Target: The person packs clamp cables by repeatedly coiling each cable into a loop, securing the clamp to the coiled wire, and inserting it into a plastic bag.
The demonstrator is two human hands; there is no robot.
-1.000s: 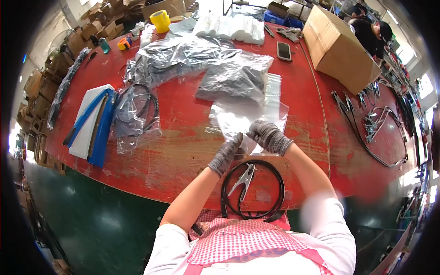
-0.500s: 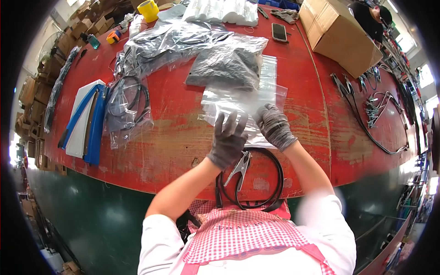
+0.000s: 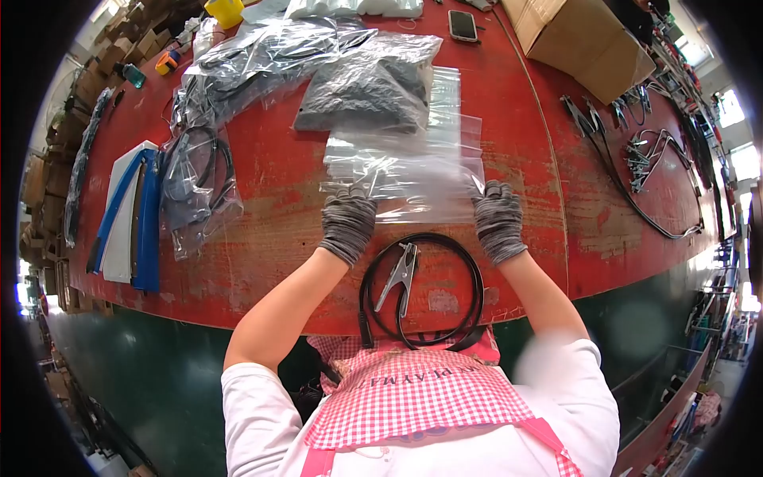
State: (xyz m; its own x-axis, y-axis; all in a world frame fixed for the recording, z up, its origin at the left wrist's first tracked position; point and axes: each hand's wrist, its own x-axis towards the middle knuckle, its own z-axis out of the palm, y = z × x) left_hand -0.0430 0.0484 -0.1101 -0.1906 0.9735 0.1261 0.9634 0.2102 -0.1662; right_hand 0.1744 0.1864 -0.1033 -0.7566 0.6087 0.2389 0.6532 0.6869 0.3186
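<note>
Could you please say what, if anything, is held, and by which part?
A clear plastic bag, seemingly by its side edges: left hand at one, right hand at the other; the exact grip is unclear.

One head-worn camera looks forward and down; a wide, close view of the red table (image 3: pixel 270 171).

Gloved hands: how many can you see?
2: the left hand at the left side of the clear bags, the right hand at their right side. Others may be hidden.
</note>
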